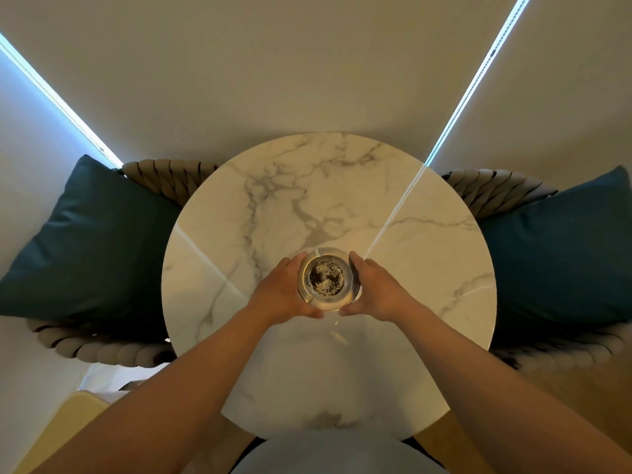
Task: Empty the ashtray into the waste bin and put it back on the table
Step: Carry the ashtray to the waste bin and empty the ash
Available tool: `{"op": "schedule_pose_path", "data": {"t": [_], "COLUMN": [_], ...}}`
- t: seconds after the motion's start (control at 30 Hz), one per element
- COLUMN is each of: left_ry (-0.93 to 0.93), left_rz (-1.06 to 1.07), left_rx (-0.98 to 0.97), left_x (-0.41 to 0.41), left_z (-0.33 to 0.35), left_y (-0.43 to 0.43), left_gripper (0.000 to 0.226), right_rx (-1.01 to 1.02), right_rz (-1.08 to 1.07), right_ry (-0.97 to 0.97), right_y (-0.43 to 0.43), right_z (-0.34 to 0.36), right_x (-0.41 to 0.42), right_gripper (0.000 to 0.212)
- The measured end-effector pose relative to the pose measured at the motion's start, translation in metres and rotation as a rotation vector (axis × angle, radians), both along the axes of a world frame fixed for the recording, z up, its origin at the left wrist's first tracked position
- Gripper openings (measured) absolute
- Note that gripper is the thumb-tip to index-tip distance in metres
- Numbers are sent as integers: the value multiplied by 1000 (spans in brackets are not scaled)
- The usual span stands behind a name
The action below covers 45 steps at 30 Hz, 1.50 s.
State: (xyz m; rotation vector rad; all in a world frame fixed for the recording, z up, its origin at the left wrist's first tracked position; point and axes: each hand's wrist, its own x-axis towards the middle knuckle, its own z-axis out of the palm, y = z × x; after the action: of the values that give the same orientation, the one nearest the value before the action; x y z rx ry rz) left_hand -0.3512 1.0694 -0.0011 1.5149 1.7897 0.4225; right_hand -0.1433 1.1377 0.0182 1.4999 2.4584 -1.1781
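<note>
Both hands, left (pixel 281 291) and right (pixel 375 289), cupped around a glass ashtray (pixel 325 278) of ash on a round marble table (pixel 427 268).

One ashtray (pixel 325 279), one round table (pixel 273 186), two hands, two chairs, two cushions.

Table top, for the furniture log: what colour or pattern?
White marble with grey veining, clearest in the head view.

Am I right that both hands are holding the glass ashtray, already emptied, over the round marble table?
Not quite: the ashtray is not emptied. The head view shows dark ash and pale flecks in its bowl. The left hand and right hand do hold it over the table.
</note>
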Motion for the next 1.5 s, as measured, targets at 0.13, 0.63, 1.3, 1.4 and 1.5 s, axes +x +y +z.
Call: {"op": "schedule_pose_path", "data": {"t": [0.13, 0.63, 1.3, 1.4, 1.5], "left_ry": [-36, -76, -103, -97, -91], "left_rz": [17, -123, -187, -156, -106], "left_rx": [-8, -51, -36, -23, -16], "left_x": [-3, -59, -60, -54, -44], "left_z": [1, -10, -2, -2, 1], "left_y": [-22, -44, -57, -69, -86], "left_gripper": [124, 117, 117, 116, 116], "right_rx": [-28, -41, -27, -29, -27], "right_rz": [-5, -184, -245, -204, -147], "right_ry": [32, 34, 27, 34, 51], "right_y": [-22, -78, -104, -108, -113], "right_z": [-2, -16, -7, -6, -3], "right_x": [0, -51, -53, -46, -38], "right_gripper": [118, 94, 96, 102, 98]}}
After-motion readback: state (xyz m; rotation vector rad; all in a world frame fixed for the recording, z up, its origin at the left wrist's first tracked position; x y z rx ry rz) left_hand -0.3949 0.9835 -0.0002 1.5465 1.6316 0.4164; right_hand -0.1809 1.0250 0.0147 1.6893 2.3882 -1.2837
